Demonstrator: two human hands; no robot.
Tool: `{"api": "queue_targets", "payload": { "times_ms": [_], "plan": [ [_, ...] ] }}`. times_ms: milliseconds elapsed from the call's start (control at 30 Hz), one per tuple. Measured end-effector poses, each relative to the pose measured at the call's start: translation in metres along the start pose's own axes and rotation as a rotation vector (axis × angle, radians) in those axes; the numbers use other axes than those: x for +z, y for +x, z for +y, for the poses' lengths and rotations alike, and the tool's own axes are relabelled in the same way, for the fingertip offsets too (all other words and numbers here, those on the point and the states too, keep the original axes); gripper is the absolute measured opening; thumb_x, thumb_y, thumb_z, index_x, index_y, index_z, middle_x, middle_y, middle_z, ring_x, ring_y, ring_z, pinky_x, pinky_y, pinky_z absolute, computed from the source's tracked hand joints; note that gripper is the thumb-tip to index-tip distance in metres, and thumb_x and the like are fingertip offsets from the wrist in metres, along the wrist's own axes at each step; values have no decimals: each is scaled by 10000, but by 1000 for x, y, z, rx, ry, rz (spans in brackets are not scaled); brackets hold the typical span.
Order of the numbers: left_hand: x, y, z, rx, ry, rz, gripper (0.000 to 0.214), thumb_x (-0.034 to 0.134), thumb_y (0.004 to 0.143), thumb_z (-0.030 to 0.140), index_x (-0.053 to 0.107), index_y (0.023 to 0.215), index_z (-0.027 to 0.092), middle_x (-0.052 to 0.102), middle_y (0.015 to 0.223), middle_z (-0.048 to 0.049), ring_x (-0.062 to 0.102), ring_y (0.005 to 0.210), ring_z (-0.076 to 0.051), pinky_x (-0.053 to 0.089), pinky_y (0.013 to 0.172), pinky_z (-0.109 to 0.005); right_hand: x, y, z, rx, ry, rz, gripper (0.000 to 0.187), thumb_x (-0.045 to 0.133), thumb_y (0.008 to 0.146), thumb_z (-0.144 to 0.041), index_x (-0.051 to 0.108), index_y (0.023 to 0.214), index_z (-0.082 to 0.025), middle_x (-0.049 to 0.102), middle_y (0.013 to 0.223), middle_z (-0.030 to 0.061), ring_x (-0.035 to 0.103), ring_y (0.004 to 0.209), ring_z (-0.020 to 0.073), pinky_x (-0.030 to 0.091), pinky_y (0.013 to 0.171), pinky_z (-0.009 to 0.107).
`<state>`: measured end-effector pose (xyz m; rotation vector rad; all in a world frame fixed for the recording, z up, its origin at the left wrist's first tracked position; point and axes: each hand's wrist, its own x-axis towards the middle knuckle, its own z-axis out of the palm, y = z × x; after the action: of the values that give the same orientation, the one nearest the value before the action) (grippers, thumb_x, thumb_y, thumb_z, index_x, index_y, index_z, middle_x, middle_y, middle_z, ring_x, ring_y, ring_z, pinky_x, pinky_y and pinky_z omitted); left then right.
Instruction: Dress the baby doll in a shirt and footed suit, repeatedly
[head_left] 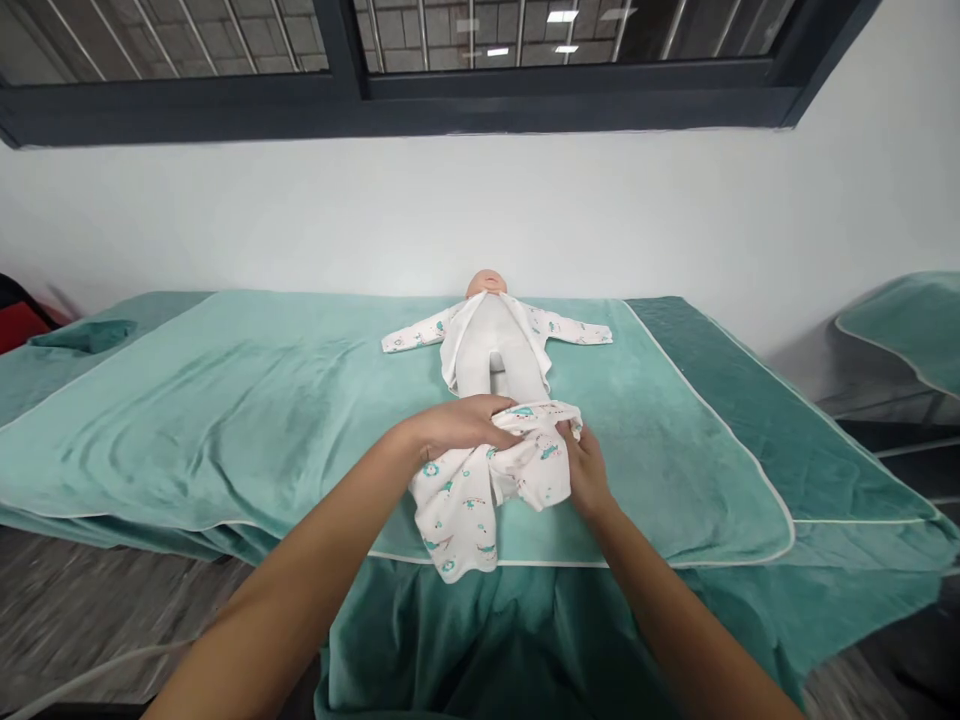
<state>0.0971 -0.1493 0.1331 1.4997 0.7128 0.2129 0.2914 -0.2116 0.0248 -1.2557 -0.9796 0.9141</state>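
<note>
A baby doll (487, 282) lies on its back, its head toward the wall. It wears a long-sleeved patterned baby top (420, 332) that hangs open at the front, with both sleeves spread wide. White cloth covers its body and legs (474, 366). At the doll's feet, my left hand (469, 422) and my right hand (585, 465) grip the waist of white patterned baby trousers (461, 510). One trouser leg hangs down toward me, while the other is bunched near my right hand. The doll's feet are hidden behind the trousers and my hands.
Green blankets (300, 400) cover the bed, with a light-edged one on top. A white wall (300, 220) and a dark-framed window (562, 100) stand behind it. At the far left sits a red and black object (19, 320); another green cloth (915, 320) is at right.
</note>
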Motion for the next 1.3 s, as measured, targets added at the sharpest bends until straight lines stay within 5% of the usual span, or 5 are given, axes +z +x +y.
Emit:
{"api": "queue_targets", "payload": {
  "times_ms": [467, 633, 833, 1133, 1300],
  "plan": [
    [-38, 76, -2, 293, 256, 746, 92, 634, 669, 196, 600, 753, 180, 611, 752, 15, 566, 785, -174, 412, 768, -298, 13, 80, 1, -205, -228, 41, 412, 488, 910, -592, 621, 1033, -222, 702, 1083, 90, 603, 1002, 264, 472, 913, 406],
    [-52, 46, -19, 119, -45, 601, 245, 759, 659, 338, 628, 790, 177, 603, 711, 19, 559, 672, -158, 425, 665, -287, 3, 79, -3, -183, -301, -68, 295, 613, 820, -502, 637, 890, -216, 683, 914, 37, 587, 912, 238, 475, 876, 394],
    [-59, 23, -32, 231, -388, 377, 439, 870, 595, 349, 680, 924, 129, 690, 827, -50, 641, 737, -164, 499, 731, -296, 11, 69, -55, -325, -356, -327, 351, 648, 828, -395, 662, 1136, -229, 650, 1228, 61, 573, 1152, 224, 422, 1014, 371],
    [-43, 41, -5, 393, -172, 611, 173, 714, 695, 236, 640, 832, 162, 585, 738, 40, 521, 675, -95, 403, 630, -213, 57, 88, -99, -118, -379, -678, 334, 752, 772, -491, 682, 857, -176, 670, 838, -11, 580, 791, 165, 426, 727, 281],
    [-59, 25, -13, 278, -42, 445, 232, 745, 749, 337, 642, 865, 164, 580, 785, 21, 503, 678, -104, 367, 601, -220, 48, 99, -85, 25, -203, -647, 366, 802, 718, -490, 644, 830, -179, 598, 727, -42, 509, 651, 121, 388, 611, 256]
  ]
}}
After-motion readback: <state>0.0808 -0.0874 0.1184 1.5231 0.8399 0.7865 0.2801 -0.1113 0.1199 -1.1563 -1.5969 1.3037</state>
